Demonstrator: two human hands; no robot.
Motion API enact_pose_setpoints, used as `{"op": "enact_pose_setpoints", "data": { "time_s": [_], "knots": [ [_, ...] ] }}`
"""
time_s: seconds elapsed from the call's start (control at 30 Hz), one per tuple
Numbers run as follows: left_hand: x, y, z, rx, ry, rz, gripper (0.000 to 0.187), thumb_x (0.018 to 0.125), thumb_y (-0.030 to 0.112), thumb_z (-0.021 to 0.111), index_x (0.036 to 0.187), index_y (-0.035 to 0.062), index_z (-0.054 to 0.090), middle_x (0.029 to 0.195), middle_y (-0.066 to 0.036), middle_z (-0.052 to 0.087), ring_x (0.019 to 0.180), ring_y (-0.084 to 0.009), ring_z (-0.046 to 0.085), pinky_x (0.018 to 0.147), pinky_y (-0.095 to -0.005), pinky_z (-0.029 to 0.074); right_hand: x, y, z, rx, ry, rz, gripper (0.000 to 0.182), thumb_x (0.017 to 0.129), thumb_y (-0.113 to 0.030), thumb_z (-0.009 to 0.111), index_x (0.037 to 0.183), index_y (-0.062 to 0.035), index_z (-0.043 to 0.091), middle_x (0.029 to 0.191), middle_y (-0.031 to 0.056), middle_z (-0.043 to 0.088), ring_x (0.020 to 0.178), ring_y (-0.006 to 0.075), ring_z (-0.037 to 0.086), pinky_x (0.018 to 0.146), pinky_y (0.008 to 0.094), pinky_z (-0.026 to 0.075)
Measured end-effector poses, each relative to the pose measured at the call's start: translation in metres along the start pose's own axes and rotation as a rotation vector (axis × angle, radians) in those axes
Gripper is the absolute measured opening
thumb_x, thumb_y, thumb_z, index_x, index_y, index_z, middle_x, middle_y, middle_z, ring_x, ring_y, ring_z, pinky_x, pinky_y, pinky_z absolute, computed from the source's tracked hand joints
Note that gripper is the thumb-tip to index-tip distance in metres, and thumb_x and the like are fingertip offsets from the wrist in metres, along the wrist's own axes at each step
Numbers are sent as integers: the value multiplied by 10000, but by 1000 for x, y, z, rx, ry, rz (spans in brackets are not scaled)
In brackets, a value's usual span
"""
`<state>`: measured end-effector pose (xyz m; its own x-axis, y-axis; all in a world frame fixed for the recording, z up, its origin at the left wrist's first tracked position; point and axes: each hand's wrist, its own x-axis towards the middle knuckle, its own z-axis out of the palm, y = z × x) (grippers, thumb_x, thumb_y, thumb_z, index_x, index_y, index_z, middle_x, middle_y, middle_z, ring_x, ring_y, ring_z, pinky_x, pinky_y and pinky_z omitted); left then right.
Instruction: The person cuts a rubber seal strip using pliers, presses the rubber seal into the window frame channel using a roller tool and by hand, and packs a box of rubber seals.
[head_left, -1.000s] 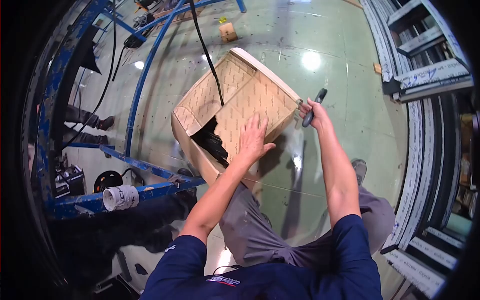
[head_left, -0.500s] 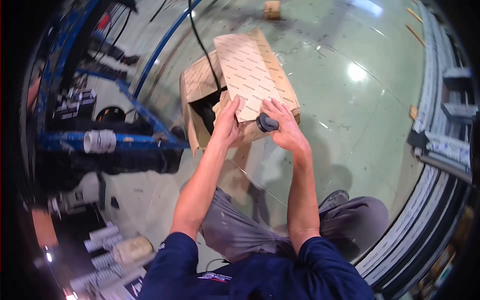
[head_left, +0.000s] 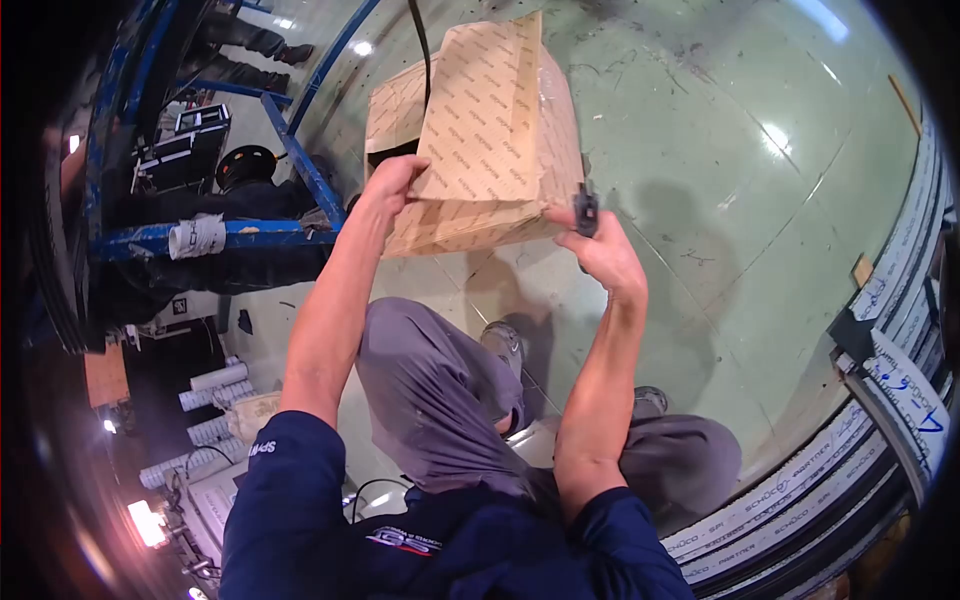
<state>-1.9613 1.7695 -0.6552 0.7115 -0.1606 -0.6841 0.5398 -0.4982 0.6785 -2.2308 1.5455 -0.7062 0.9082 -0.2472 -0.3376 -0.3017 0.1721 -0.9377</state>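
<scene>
A cardboard box with repeated brown print stands on the floor in front of me, its flap turned towards me. My left hand pinches the near left edge of that flap, thumb on top. Beside it a dark opening shows, and a black flexible strip runs up from there. At the box's near right corner is my right hand, closed around a small black tool that points upward. Its forefinger reaches to the cardboard edge. The tool's exact kind is not clear.
To the left stands a blue metal frame with a white roll on its bar. Long wrapped profiles are stacked along the right. Another person's legs and shoe appear at the upper left.
The flap now faces me more steeply. My left hand has shifted left and up along its edge. My right hand has left the flap's top and moved right to the corner, tool turned upright.
</scene>
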Motion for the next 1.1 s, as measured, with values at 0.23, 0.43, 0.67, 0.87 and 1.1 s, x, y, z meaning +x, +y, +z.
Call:
{"op": "enact_pose_setpoints", "data": {
  "time_s": [0.23, 0.43, 0.67, 0.87, 1.1],
  "knots": [
    [28, -26, -47, 297, -159, -140, 302, 922, 321, 650, 1094, 73, 632, 929, -51, 707, 859, -160, 675, 703, -332, 523, 33, 37, 45, -7, -352, 48, 333, 799, -167, 668, 1085, -6, 728, 909, 81, 739, 769, 139, 653, 702, 278, 524],
    [26, -34, -83, 515, -102, -125, 417, 921, 405, 675, 1134, 49, 633, 951, -44, 698, 770, -133, 672, 663, -297, 529, 47, 53, 101, 370, -655, 186, 264, 832, -200, 687, 940, 40, 711, 889, 84, 734, 750, 148, 680, 678, 274, 557],
    [38, -48, -85, 683, 90, 193, 523, 895, 517, 673, 1008, 6, 663, 892, -57, 670, 763, -163, 600, 719, -315, 487, 51, 64, 167, -80, -640, -54, 457, 756, -375, 743, 833, 70, 671, 719, 209, 665, 681, 276, 667, 643, 405, 496],
    [6, 16, -10, 1316, 342, 491, 696, 845, 519, 706, 1225, -51, 585, 1155, -223, 618, 1108, -308, 577, 952, -391, 446, 29, 71, 234, 44, -548, 5, 330, 807, -296, 698, 901, 21, 687, 810, 243, 675, 777, 375, 667, 699, 435, 498],
    [-7, 1, 117, 1529, 33, 1008, 902, 768, 356, 770, 1494, 62, 323, 1548, -245, 274, 1426, -436, 279, 1091, -526, 380, 29, 155, 255, 83, -549, -79, 356, 755, -139, 607, 1098, -87, 685, 937, 214, 698, 897, 346, 671, 806, 415, 509]
  ]
}}
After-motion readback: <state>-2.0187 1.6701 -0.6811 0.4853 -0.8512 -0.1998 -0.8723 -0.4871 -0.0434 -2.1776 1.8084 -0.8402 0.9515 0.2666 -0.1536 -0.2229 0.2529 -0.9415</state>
